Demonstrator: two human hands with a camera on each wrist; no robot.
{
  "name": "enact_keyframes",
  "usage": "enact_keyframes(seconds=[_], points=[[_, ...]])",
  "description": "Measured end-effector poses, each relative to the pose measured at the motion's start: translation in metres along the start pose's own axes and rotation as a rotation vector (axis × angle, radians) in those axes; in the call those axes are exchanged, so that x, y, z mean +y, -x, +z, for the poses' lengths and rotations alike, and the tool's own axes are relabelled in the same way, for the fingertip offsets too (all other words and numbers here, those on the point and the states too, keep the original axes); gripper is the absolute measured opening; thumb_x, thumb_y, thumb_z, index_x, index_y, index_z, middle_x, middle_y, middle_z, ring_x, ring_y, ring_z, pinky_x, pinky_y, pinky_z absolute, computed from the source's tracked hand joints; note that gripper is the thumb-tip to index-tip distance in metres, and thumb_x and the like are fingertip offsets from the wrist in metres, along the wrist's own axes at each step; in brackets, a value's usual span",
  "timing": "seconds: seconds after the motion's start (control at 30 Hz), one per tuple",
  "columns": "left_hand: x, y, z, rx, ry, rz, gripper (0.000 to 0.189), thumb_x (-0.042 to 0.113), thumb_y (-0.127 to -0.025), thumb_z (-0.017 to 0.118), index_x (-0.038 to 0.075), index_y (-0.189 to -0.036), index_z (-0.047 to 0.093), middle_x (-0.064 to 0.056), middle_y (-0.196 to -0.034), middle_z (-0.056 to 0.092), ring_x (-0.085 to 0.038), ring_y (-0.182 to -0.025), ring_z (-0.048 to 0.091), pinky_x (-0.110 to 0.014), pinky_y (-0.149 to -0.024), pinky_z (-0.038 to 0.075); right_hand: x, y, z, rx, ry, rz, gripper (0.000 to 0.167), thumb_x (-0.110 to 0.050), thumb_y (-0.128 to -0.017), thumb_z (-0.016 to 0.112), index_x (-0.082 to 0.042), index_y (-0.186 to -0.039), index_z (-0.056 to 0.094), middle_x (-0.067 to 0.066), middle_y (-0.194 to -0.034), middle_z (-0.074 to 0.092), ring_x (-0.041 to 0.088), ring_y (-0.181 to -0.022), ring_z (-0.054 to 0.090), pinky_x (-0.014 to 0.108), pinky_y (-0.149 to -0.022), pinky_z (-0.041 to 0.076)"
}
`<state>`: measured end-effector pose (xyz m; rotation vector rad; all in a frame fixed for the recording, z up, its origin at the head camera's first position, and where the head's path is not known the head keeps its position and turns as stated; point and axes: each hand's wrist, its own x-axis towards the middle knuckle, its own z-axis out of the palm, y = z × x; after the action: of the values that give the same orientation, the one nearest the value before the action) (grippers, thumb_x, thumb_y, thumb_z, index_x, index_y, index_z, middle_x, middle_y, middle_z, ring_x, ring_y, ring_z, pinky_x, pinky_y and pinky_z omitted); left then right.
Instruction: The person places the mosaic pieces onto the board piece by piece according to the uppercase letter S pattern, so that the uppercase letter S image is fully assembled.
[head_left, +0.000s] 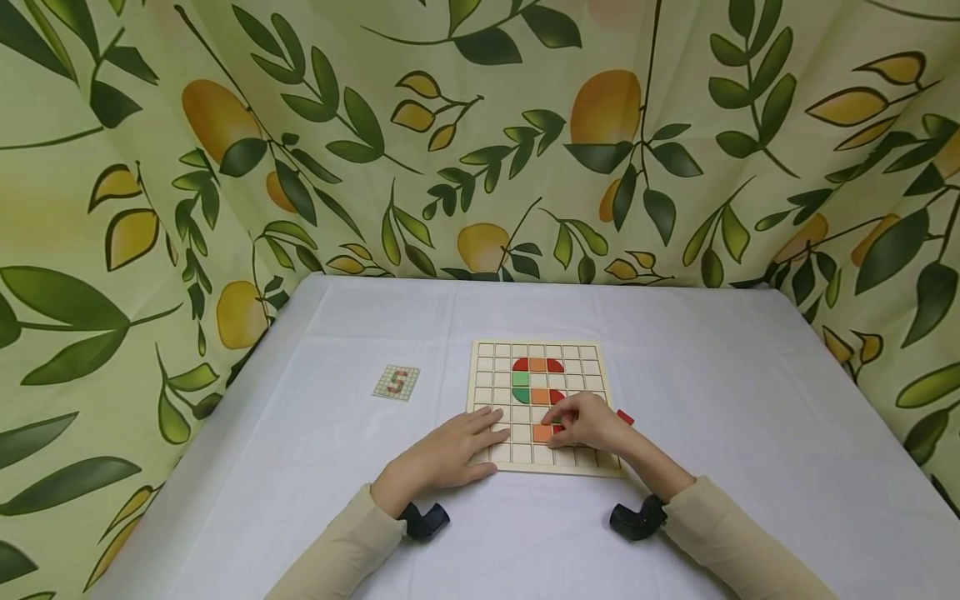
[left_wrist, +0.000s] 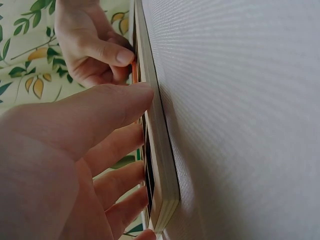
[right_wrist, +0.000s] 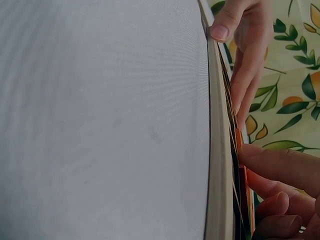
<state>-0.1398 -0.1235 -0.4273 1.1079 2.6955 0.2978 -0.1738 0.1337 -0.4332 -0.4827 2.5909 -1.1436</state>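
Observation:
A pale wooden grid board (head_left: 483, 350) lies flat on the table. My left hand (head_left: 450, 450) rests on its lower left part with the fingers straight and spread, the thumb along the near edge. My right hand (head_left: 588, 421) is over the lower right of the board, thumb and forefinger pinching an orange square tile (head_left: 542, 433) in a lower cell. Beside that tile a bit of red shows, mostly hidden by the hand. Higher on the board, red corner tiles (head_left: 521, 364), orange squares (head_left: 537, 365), a light green square (head_left: 521, 379) and a dark green corner tile (head_left: 521, 396) form a curve.
A small pattern card (head_left: 397, 382) with an S-shaped figure lies left of the board. One red tile (head_left: 626, 416) is on the white tablecloth (head_left: 360, 317), just past the board's right edge. Behind the table hangs a leaf-and-fruit printed curtain (head_left: 480, 167).

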Motion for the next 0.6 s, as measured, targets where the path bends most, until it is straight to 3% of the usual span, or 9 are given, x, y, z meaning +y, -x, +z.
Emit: enact_keyframes(seconds=[0.4,0.6], points=[[0.001,-0.001,-0.001,-0.010,0.008,-0.005,0.051,0.033,-0.096,0.055,0.015,-0.144,0.047,-0.009,-0.158,0.035,-0.028,-0.149,0.030,-0.043,-0.122,0.030,0.007,0.002,-0.006,-0.004,-0.031,-0.022,0.019,-0.010,-0.073,0.081,-0.003,-0.090,0.076,-0.006,-0.057,0.044,0.004,-0.054,0.040,0.017,-0.051,0.033],[0.000,-0.001,0.000,-0.006,0.006,-0.004,0.051,0.033,-0.096,0.055,0.015,-0.144,0.047,-0.009,-0.157,0.036,-0.028,-0.148,0.030,-0.043,-0.122,0.031,0.007,0.005,-0.012,0.007,-0.048,0.008,0.019,-0.012,-0.074,0.080,-0.003,-0.091,0.076,-0.006,-0.058,0.045,0.005,-0.055,0.040,0.017,-0.050,0.032]])
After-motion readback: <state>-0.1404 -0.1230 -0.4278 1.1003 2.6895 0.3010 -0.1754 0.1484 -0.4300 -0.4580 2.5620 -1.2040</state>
